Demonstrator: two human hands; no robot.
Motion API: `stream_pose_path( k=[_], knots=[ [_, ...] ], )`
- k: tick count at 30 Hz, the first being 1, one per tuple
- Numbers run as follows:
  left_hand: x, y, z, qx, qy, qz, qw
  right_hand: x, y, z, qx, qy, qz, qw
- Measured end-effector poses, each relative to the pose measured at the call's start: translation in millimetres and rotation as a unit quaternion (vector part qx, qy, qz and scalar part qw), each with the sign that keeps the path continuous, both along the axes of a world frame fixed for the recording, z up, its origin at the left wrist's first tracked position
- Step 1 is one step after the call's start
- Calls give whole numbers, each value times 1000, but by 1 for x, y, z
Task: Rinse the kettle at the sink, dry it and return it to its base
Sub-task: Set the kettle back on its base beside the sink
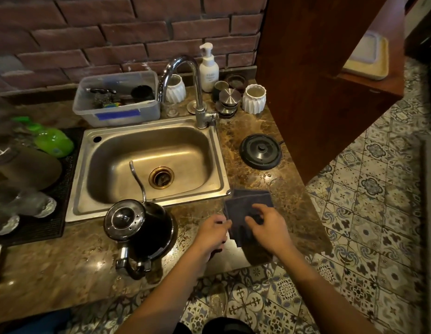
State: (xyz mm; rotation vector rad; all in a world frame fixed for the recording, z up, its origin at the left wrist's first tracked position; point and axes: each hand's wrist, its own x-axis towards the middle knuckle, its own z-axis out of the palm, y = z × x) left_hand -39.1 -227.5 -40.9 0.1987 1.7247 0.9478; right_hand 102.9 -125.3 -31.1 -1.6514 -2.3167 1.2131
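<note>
The black gooseneck kettle (139, 227) stands upright on the marble counter in front of the steel sink (147, 162), its thin spout reaching over the basin and its handle toward me. Its round black base (260, 151) lies bare on the counter right of the sink. A dark grey cloth (245, 203) lies on the counter to the right of the kettle. My left hand (213, 233) pinches the cloth's left edge. My right hand (267, 227) grips its middle with curled fingers. Both hands are apart from the kettle.
A chrome tap (185, 85) arches over the sink. Behind it stand a clear plastic tub (118, 100), a white pump bottle (208, 66), white ribbed cups (254, 98) and metal lids. A black mat with glassware and green items lies left. A wooden cabinet panel (313, 88) stands on the right.
</note>
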Motion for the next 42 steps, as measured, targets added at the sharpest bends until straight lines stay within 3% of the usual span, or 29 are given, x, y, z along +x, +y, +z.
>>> stream_pose_path(
  k=[5,8,12,16,20,26,29,33,42],
  knots=[
    [-35,-35,50,112,67,12,991,-49,-63,33,-96,228,-68,966],
    [-69,-68,88,188,66,27,980,-84,-109,51,-96,312,-65,943],
    [-122,-118,127,256,99,44,960,-124,-166,58,-75,342,-71,934],
    [-180,-168,138,312,101,139,934,-150,-209,44,-106,286,-95,948],
    [-219,-202,105,234,105,228,939,-167,-244,33,-104,247,-106,958],
    [-215,-221,43,103,42,158,981,-187,-266,25,-126,236,-164,950],
    [-206,-222,21,90,-16,122,988,-196,-270,23,-149,265,-194,933],
    [-203,-224,3,96,-98,168,976,-203,-273,18,-146,299,-233,914],
    [-205,-224,6,91,-120,164,975,-216,-277,10,-45,326,-218,919]
  ],
)
